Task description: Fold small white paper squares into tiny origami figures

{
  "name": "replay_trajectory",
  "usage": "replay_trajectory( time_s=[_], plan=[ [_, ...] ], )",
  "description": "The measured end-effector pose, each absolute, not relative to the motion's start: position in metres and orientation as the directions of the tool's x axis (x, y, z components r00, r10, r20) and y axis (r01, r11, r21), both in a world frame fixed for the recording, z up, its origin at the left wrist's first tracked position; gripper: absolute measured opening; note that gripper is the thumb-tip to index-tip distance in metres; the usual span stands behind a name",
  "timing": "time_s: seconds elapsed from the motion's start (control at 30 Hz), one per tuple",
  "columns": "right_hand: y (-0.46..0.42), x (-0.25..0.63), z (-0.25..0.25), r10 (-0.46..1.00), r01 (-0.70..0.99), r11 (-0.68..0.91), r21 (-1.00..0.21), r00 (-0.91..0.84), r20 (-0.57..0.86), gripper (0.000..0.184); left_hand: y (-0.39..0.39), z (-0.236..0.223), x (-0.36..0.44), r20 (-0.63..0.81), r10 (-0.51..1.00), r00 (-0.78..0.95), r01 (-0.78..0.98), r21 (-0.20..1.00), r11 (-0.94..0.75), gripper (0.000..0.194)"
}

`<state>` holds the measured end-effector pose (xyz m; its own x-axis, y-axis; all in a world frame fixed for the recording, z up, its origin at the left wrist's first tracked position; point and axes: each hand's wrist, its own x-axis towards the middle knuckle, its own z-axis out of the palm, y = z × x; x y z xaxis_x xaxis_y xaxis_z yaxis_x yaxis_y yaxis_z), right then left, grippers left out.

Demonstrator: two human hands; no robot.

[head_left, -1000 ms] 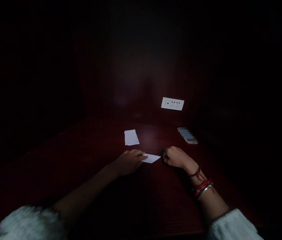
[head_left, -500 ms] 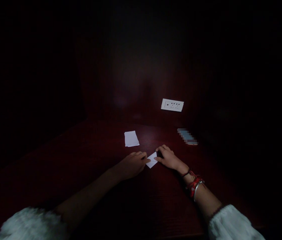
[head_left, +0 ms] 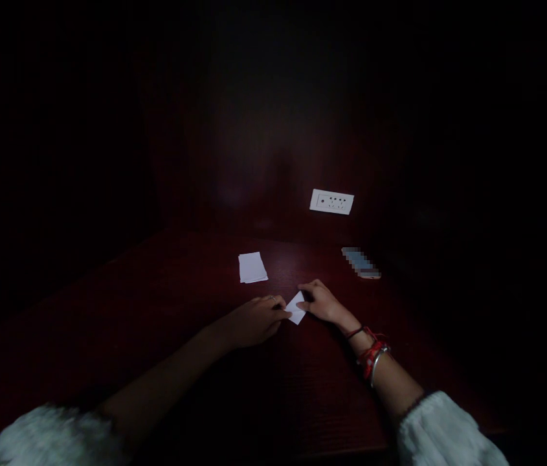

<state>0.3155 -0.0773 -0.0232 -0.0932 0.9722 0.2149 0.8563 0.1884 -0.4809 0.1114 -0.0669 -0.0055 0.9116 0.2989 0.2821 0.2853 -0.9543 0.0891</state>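
A small folded piece of white paper lies on the dark red table between my two hands. My left hand, with a ring on one finger, grips the paper's left corner, its thumb resting on top. From the other side my right hand has its thumb on the paper's upper right part, the fingers curled around its far edge. Red and dark cords and a silver bangle circle my right wrist. Beyond my left hand sits a slightly uneven stack of white paper sheets.
A phone-like flat object, its screen pixelated, lies at the back right of the table. On the dark wall behind is a white socket panel. The surroundings are very dim.
The view has shifted slightly. My right hand has moved a little toward the far left of the paper, and the paper has turned slightly; both hands stay on it.
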Motion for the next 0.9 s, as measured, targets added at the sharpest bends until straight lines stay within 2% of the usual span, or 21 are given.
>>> replay_trajectory(
  time_s=[0.1, 0.2, 0.27, 0.43, 0.7, 0.8, 0.9],
  plan=[
    [-0.0793, 0.318, -0.0197, 0.946, 0.852, 0.309, -0.423, -0.231, 0.226, 0.025, -0.0685, -0.0064, 0.1118, 0.283, 0.297, 0.912, 0.285, 0.085, -0.955, 0.03],
    [-0.0799, 0.3199, -0.0179, 0.933, 0.856, 0.347, -0.384, -0.274, 0.231, 0.016, -0.0688, -0.0071, 0.1119, 0.29, 0.293, 0.911, 0.283, 0.077, -0.956, 0.029],
    [-0.0795, 0.3202, -0.0176, 0.928, 0.859, 0.362, -0.362, -0.297, 0.224, 0.017, -0.0687, -0.0073, 0.1118, 0.29, 0.291, 0.912, 0.283, 0.07, -0.957, 0.029],
    [-0.078, 0.3199, -0.0175, 0.919, 0.858, 0.389, -0.335, -0.334, 0.211, 0.036, -0.0684, -0.0073, 0.1125, 0.291, 0.302, 0.908, 0.3, 0.051, -0.953, 0.027],
    [-0.078, 0.319, -0.0178, 0.914, 0.864, 0.378, -0.331, -0.291, 0.283, 0.026, -0.0701, -0.008, 0.114, 0.298, 0.3, 0.906, 0.3, 0.047, -0.953, 0.024],
    [-0.0778, 0.3186, -0.0175, 0.893, 0.853, 0.419, -0.312, -0.324, 0.313, 0.03, -0.0699, -0.0095, 0.1143, 0.31, 0.31, 0.899, 0.304, 0.07, -0.95, 0.023],
    [-0.0766, 0.3184, -0.0171, 0.871, 0.836, 0.467, -0.289, -0.379, 0.311, 0.019, -0.0668, -0.0111, 0.1147, 0.33, 0.34, 0.881, 0.32, 0.115, -0.941, 0.021]
  ],
)
